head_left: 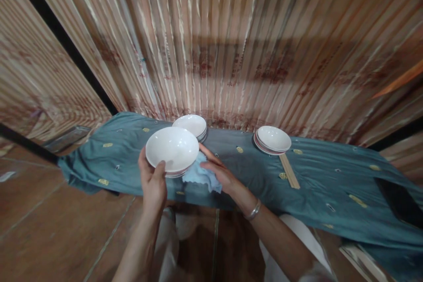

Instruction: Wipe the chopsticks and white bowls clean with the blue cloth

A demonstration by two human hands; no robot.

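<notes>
My left hand grips a white bowl by its left and near rim, thumb over the edge and tilted slightly toward me. Just under it show the rims of more stacked dishes; whether these touch the held bowl I cannot tell. A crumpled light blue cloth is in my right hand, pressed near the bowl's right side. Directly behind the bowl stands a stack of white bowls, partly covered by it.
Farther right on the green patterned tablecloth sits another stack of bowls, with wooden chopsticks beside it. A dark flat object lies at the right end. A striped curtain hangs behind the table, between black poles.
</notes>
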